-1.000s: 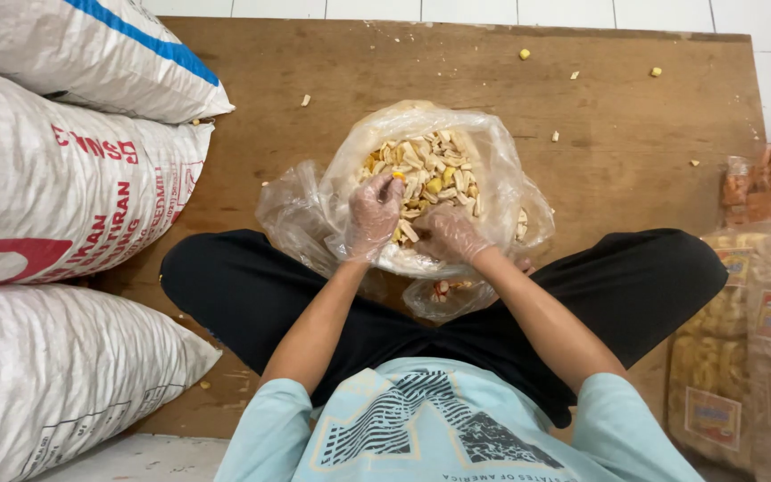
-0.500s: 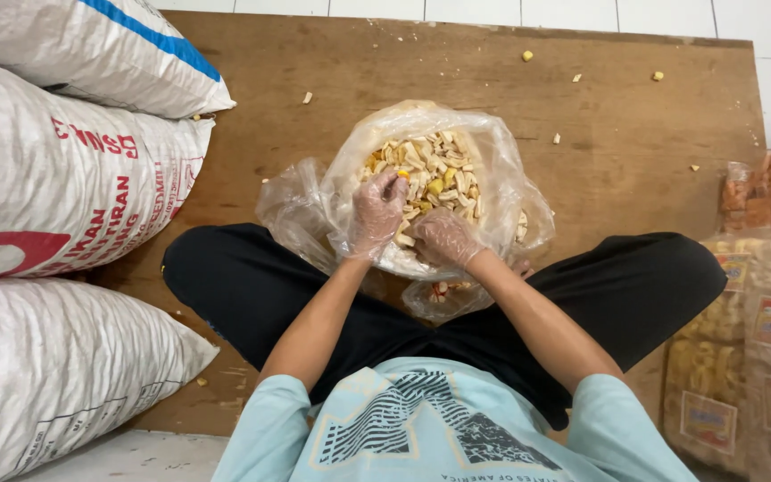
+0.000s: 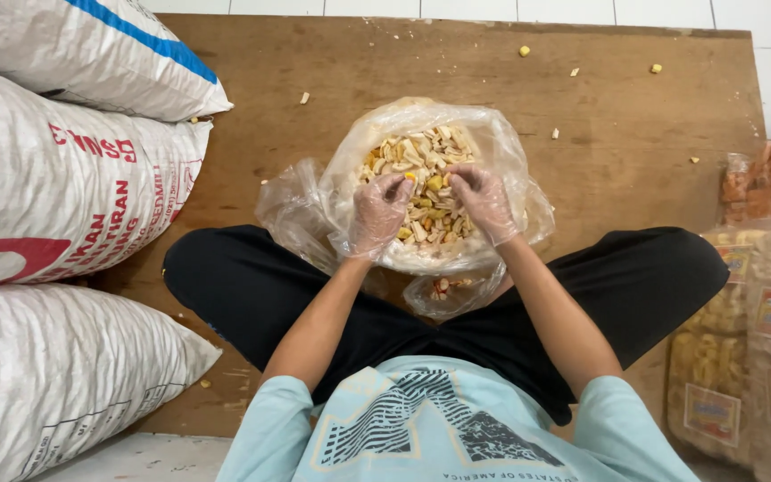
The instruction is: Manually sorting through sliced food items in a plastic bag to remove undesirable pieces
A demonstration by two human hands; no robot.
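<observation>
Left hand [image 3: 378, 212]: gloved, fingers curled, pinching a yellow cracker piece [image 3: 411, 178].
Right hand [image 3: 484, 202]: gloved, curled over the crackers; what is gripped cannot be told.
Clear bag [image 3: 510, 152]: open between crossed legs, on the wooden board [image 3: 635, 116].
Small bag [image 3: 446, 290]: partly hidden beneath.
Sacks [image 3: 55, 196]: cut off at the picture's left edge.

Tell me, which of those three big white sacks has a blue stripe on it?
The top sack, farthest from the person, carries a blue stripe. The middle sack has red printing instead, and the bottom sack shows only faint grey markings.
</observation>
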